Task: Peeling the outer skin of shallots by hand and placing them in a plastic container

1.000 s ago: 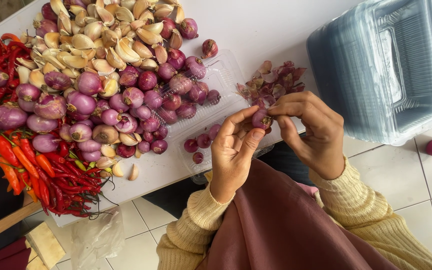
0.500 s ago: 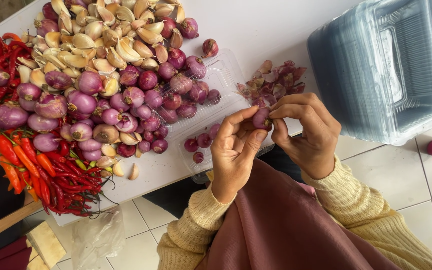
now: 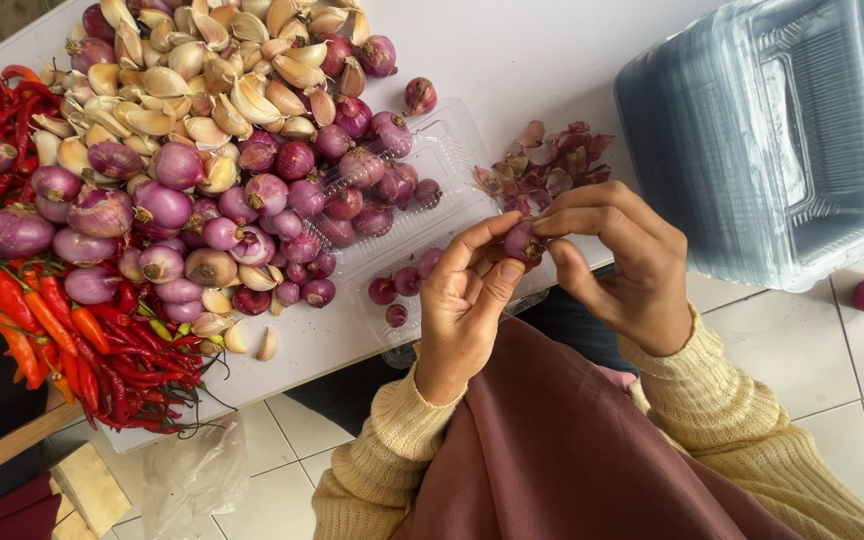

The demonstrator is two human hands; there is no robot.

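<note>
A small purple shallot is pinched between the fingertips of both hands over the table's front edge. My left hand holds it from below with thumb and forefinger. My right hand grips its top, fingers curled over it. Under the hands lies an open clear plastic clamshell tray with a few peeled shallots in its near half. Just beyond the fingers sits a small heap of purple shallot skins.
A large pile of shallots covers the white table, with garlic cloves behind and red chillies at the left. A stack of clear plastic trays stands at the right. Tiled floor lies below.
The hands have shifted only slightly; the fingers of my right hand have worked around the top of the shallot. Nothing else on the table moved.
</note>
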